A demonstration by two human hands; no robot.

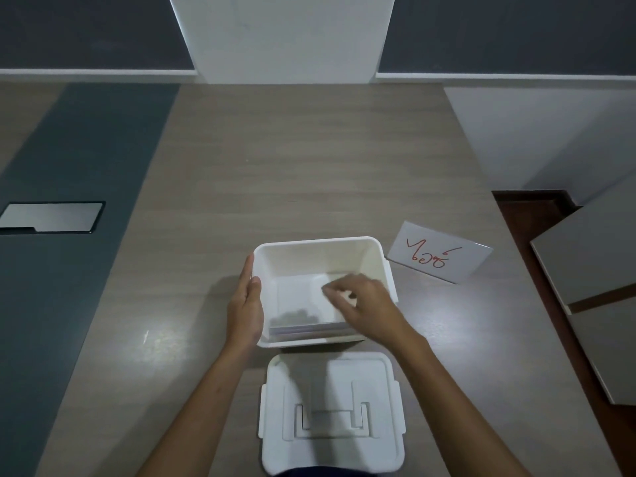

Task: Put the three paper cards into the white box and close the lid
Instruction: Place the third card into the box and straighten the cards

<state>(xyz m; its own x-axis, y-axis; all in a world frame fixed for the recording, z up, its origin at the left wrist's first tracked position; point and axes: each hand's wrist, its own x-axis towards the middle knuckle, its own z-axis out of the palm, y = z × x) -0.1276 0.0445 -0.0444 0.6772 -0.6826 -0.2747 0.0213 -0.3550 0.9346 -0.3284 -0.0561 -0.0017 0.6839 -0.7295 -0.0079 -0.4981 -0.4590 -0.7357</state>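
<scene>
The white box [373, 259] stands open in the middle of the table. White paper cards [296, 297] lie flat inside it, their edges showing at the near wall. My left hand [246, 304] lies against the box's left wall with the thumb over the rim. My right hand [364, 304] reaches into the box from the right, its fingertips pinched on the top card. Another paper card [438, 251], with red writing, lies on the table just right of the box. The white lid [332, 413] lies flat in front of the box, apart from it.
The wooden table [309, 166] stretches far beyond the box. Its left part is a dark strip with a metal cover plate [51, 216]. Past the table's right edge stand grey panels [592, 256]. A white pillar [282, 36] rises at the back.
</scene>
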